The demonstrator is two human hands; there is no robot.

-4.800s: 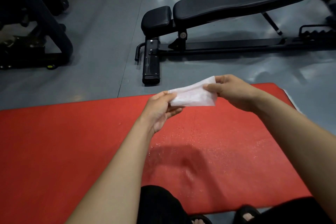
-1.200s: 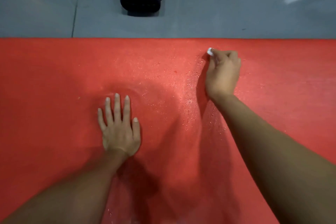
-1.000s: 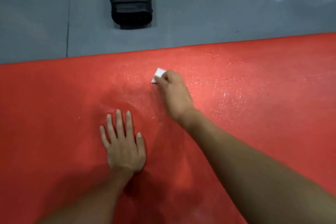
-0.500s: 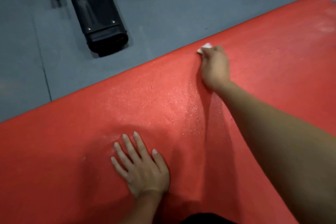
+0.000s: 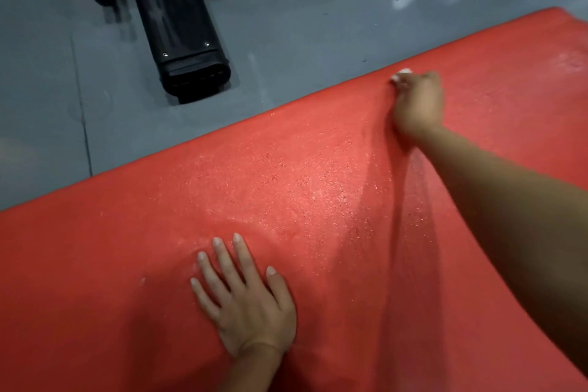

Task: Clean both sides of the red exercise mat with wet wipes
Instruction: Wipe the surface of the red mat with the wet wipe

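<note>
The red exercise mat (image 5: pixel 127 264) lies flat on the grey floor and fills most of the view; wet speckles glisten across its middle. My left hand (image 5: pixel 241 299) presses flat on the mat, fingers straight and spread. My right hand (image 5: pixel 418 105) reaches to the mat's far edge and grips a folded white wet wipe (image 5: pixel 401 76). Only a small white corner of the wipe shows past the fingers; the rest is hidden under the hand.
The black foot of a weight bench (image 5: pixel 181 29) rests on the grey floor (image 5: pixel 302 41) just beyond the mat's far edge, left of my right hand. A floor seam runs at the far left.
Earlier both hands held the wipe up unfolded. Over the last second my right hand swept the wipe left, then back right to the far edge; my left hand stayed planted.
</note>
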